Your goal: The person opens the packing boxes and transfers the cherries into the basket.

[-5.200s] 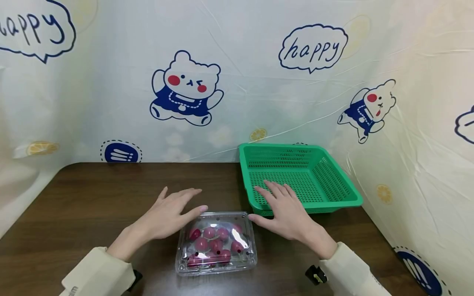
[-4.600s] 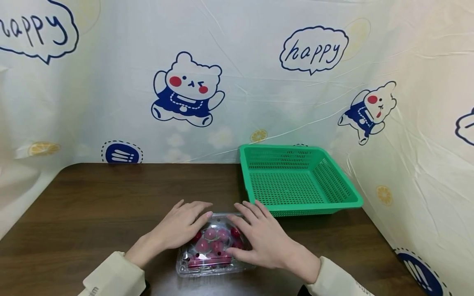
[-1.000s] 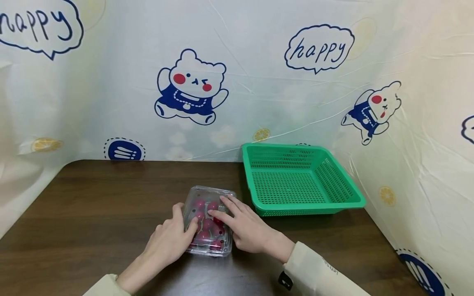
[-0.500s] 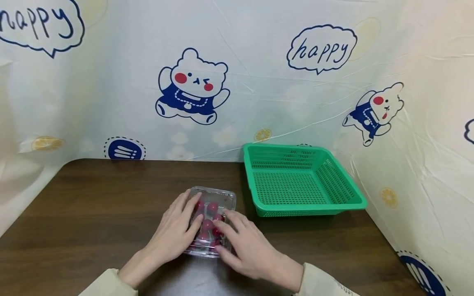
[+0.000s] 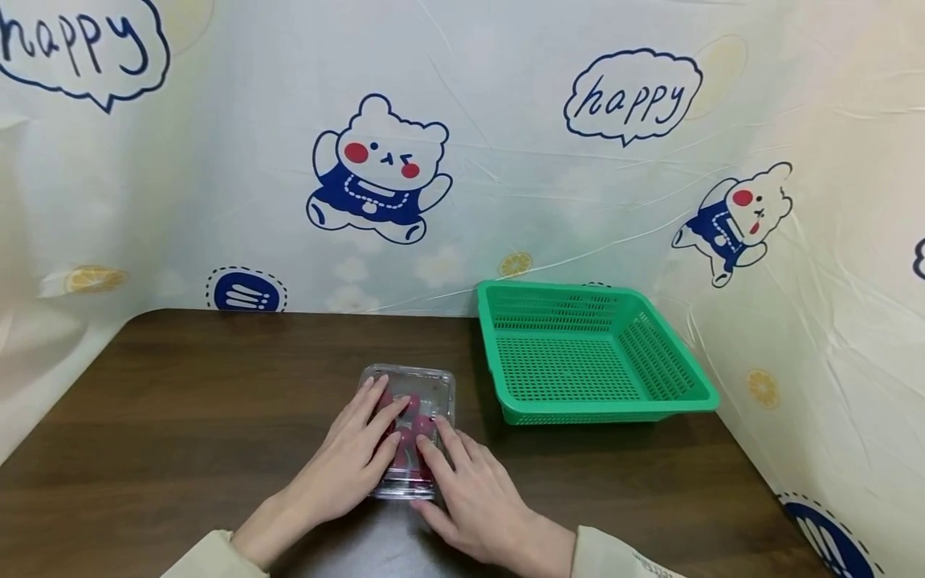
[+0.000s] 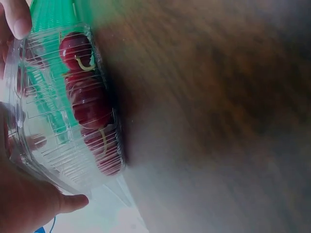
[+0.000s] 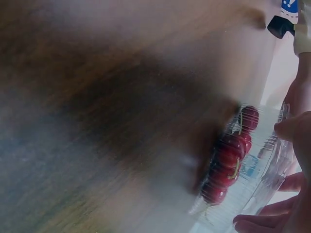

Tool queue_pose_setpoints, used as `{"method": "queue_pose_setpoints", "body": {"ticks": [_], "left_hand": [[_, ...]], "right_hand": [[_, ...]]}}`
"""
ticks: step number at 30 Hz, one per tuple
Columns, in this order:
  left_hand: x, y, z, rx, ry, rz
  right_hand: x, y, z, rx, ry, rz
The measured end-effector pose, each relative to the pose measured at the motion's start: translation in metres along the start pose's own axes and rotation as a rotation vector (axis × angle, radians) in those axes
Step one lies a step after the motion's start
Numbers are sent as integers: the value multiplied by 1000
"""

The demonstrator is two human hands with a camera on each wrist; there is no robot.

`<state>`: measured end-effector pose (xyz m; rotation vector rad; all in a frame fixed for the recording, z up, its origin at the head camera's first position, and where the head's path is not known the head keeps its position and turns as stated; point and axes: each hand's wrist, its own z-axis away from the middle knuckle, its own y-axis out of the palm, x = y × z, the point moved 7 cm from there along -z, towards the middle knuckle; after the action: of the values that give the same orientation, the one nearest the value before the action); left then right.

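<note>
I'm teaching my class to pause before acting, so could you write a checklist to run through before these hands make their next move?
1. Left hand on the box: ok, resting on its lid.
2. Right hand on the box: ok, fingertips at the lid.
3. Cherries inside: ok, visible through the clear side.
4. Lid open, if the cherries are wanted: not ok, it lies down over them.
5. Lid fastened: cannot tell, the hands hide part of its edge.
6. Basket upright on the table: ok, standing apart from the box.
</note>
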<state>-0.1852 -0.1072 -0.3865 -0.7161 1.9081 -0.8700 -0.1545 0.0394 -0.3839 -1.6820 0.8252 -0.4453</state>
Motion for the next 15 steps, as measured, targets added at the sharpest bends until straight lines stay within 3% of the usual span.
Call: {"method": "queue_pose_setpoints", "body": {"ticks": [6, 15], "left_hand": [[2, -1, -1, -14, -16, -20], [-2, -3, -3, -24, -28, -56]], "right_hand": [[-1, 3, -4, -36, -23, -1], [-5, 7, -6, -4, -26, -71]]}}
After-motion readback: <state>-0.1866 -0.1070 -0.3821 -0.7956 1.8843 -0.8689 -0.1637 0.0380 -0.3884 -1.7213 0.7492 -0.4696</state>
